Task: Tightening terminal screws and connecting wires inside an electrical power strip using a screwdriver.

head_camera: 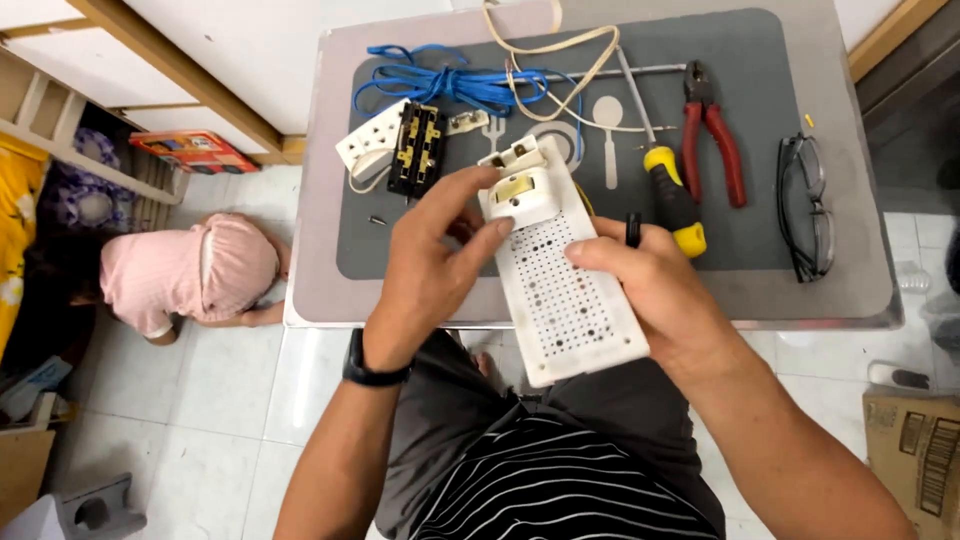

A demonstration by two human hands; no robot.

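You held a white perforated electrical board [565, 290] above your lap, at the near edge of the grey table [860, 290]. Your right hand [665, 295] gripped its right side, with the fingers closed around the edge. Your left hand [430, 265] pinched the white socket piece [522, 190] at the top end of the board, thumb and forefinger closed on it. On the table lay a yellow-handled screwdriver [672, 195], red pliers [712, 135], a blue wire bundle [440, 82], a black terminal block [418, 148] and black eyeglasses [806, 205].
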